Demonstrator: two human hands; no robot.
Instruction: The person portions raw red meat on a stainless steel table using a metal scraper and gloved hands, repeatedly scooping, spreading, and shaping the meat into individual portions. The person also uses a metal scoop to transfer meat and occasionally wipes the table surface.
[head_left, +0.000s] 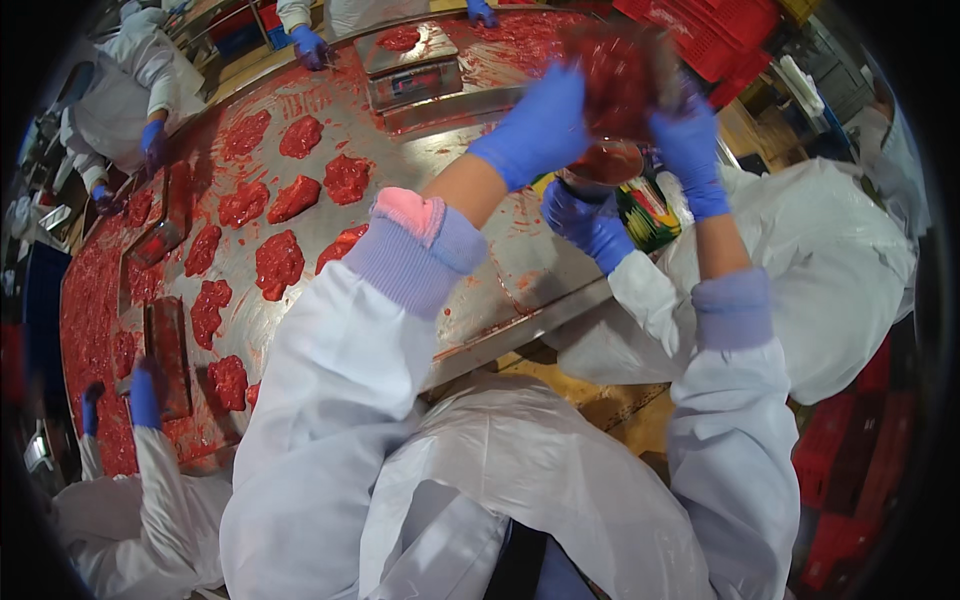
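Note:
At the upper right of the head view, my left hand (551, 124) and my right hand (688, 142), both in blue gloves, are raised at either side of a blurred, tilted container (615, 75) with red raw meat in it. My fingers close on its sides, though motion blur hides the exact grip. Just below it, a co-worker's blue-gloved hand (585, 221) holds a round metal funnel or bowl (607, 163) with a red inside, over a printed yellow and green bag (649, 214). Several portions of raw meat (279, 264) lie apart on the steel table (420, 169) to the left.
Bench scales (411, 71) stand at the table's far side and at its left (169, 356). Co-workers' gloved hands (309, 46) are around the table. A co-worker in a white apron (780, 262) is close on my right. Red crates (705, 34) are stacked behind.

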